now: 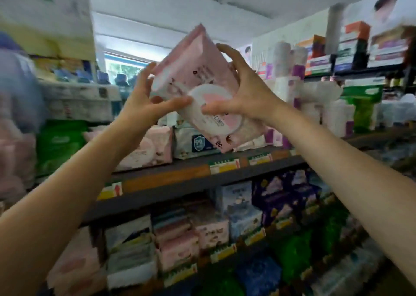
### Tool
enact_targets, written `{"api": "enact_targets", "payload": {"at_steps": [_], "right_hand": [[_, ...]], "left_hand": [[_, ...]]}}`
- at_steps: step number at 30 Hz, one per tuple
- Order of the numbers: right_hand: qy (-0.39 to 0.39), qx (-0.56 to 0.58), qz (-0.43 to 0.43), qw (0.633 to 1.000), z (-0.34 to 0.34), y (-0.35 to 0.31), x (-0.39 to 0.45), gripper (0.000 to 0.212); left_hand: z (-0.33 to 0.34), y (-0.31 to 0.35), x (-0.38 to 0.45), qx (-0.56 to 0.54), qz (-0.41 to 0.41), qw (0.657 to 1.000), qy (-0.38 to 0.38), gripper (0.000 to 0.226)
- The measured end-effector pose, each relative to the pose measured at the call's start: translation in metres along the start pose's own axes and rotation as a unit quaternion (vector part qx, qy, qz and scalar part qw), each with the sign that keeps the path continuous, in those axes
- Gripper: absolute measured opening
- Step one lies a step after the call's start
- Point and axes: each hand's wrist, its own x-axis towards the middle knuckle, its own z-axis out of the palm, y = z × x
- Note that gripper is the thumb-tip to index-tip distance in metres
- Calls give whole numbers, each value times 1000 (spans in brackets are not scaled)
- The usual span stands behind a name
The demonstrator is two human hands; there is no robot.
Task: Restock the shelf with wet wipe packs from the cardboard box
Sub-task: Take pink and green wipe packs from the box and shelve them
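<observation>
I hold a pink wet wipe pack (198,75) with a round white and pink lid, tilted, up in front of the upper shelf (180,178). My left hand (144,102) grips its left side, thumb pressed at the lid. My right hand (243,88) grips its right edge, fingers curled over the top, thumb on the lid. Below and behind the held pack, similar pink packs (146,147) lie on the shelf beside a white pack with a blue shield label (195,140). The cardboard box is not in view.
Green packs (58,145) sit at the shelf's left, and white and purple packs (315,109) plus a green pack (362,102) at its right. A lower shelf (225,253) holds several boxed and wrapped packs. Stacked boxes (355,46) fill the top right.
</observation>
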Motion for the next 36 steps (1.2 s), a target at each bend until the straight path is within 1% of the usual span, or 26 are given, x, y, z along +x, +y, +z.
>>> {"api": "enact_targets", "payload": {"at_steps": [1,3,7,9,10,12,15,16,19,22,24,26,27,28,30,31,33,34,36], "right_hand": [[-17,-7,-21,1000,12,-1,19,116],[-50,-21,-57,997,34,-2,54,114],[-101,-44,-115,987,79,-4,122,111],[-122,-60,-138,981,101,-4,153,112],[-129,-70,-151,978,111,-3,165,112],[-146,-83,-176,970,133,-2,187,109],[-193,-96,-188,958,160,7,212,104],[-209,-100,-185,955,167,11,220,104],[-257,-132,-179,941,180,22,240,102],[-327,-150,-137,923,187,37,257,99],[-368,-179,-107,906,191,48,262,89],[-390,-176,-83,900,195,58,268,68],[-396,-158,-75,901,196,62,269,60],[-404,-136,-67,902,195,64,270,56],[-426,-94,-46,899,191,66,270,53],[-435,-85,-43,895,188,66,269,53],[-428,-96,-59,897,185,68,265,50],[-414,-108,-74,901,183,69,262,47],[-376,-117,-100,914,178,69,253,41]], "left_hand": [[-19,-1,2,29,9,999,36,99],[-51,-3,7,91,26,992,84,101],[-98,-14,22,164,32,971,174,94],[-114,-22,28,220,53,948,224,86],[-121,-27,30,263,71,931,242,82],[-131,-39,35,329,96,902,262,75],[-143,-60,45,381,70,874,294,71],[-147,-66,50,397,53,867,296,72],[-157,-84,65,412,-11,865,286,67],[-157,-99,79,462,-92,841,267,61],[-152,-105,85,489,-170,829,211,57],[-150,-113,90,536,-264,789,140,54],[-149,-115,92,554,-288,772,119,53],[-148,-117,93,562,-299,763,110,53],[-149,-116,95,561,-312,759,108,56],[-149,-114,95,561,-320,756,107,58],[-148,-111,94,554,-324,758,119,62],[-146,-111,94,549,-307,764,144,62],[-136,-107,94,544,-246,771,222,60]]}}
